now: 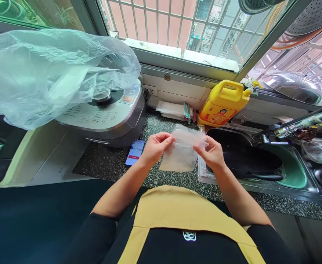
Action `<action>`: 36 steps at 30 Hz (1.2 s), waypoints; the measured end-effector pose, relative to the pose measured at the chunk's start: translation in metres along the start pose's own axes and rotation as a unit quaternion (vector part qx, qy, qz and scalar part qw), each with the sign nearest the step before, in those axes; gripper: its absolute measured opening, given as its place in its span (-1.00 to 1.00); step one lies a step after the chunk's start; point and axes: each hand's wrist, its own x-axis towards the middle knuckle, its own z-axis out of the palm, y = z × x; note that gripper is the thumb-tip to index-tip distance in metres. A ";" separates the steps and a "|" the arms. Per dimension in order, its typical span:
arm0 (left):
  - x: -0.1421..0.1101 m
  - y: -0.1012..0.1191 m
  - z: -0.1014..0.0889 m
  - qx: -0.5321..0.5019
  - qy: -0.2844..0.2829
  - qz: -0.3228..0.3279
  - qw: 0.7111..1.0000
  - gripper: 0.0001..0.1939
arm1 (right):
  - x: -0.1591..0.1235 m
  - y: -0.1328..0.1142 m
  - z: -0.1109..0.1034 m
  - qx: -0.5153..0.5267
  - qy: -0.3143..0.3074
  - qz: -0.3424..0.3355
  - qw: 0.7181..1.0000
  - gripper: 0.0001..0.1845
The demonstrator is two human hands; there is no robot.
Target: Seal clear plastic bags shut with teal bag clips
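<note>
Your left hand [154, 149] and your right hand [212, 153] each pinch one side of the small bag [179, 156], which you hold over the counter [165, 180], between the phone [134, 152] on the left and the sink [297, 174] on the right.

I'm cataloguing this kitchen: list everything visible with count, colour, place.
Pouch: 1, translucent, centre
Counter: 1, speckled dark, beneath
Cooker: 1, grey, left
Bag: 1, translucent, atop cooker
Phone: 1, bluish, by cooker
Flat packets: several, translucent, counter's back
Sink: 1, silver-green, right
Jug: 1, yellow, behind sink
Pan: at least 1, black, in sink
Faucet: 1, silver, over sink
Metalware: several, grey, upper right
Window frames: several, grey, top
Apron: 1, yellow, worn
Left hand: 1, bare, on pouch
Right hand: 1, bare, on pouch
</note>
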 end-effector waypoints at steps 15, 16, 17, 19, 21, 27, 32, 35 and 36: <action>-0.002 0.011 -0.005 0.214 -0.137 0.056 0.965 -0.76 | 0.035 -0.046 -0.006 -0.125 -0.132 -0.057 0.982 -0.86; -0.003 0.009 -0.009 0.210 -0.137 0.042 0.967 -0.76 | 0.033 -0.045 -0.004 -0.119 -0.111 -0.050 0.985 -0.86; -0.003 0.006 -0.013 0.206 -0.137 0.028 0.969 -0.76 | 0.031 -0.044 -0.004 -0.115 -0.086 -0.048 0.988 -0.88; -0.006 -0.002 -0.021 0.198 -0.126 0.008 0.972 -0.74 | 0.027 -0.038 -0.003 -0.121 -0.041 -0.049 0.991 -0.91; -0.010 -0.011 -0.024 0.184 -0.101 0.001 0.978 -0.75 | 0.024 -0.033 -0.002 -0.144 0.007 -0.061 0.988 -0.91; -0.016 -0.020 -0.006 0.096 -0.074 -0.025 0.992 -0.73 | 0.015 -0.022 0.015 -0.246 0.107 -0.166 0.949 -0.92; -0.009 -0.013 0.010 0.031 -0.084 -0.045 0.995 -0.73 | 0.005 -0.016 0.026 -0.293 0.088 -0.203 0.930 -0.87; -0.005 -0.009 0.013 0.025 -0.079 -0.041 0.996 -0.76 | 0.000 -0.012 0.028 -0.301 0.064 -0.218 0.926 -0.84; -0.004 -0.009 0.014 0.024 -0.073 -0.036 0.996 -0.77 | -0.002 -0.012 0.028 -0.302 0.054 -0.225 0.925 -0.84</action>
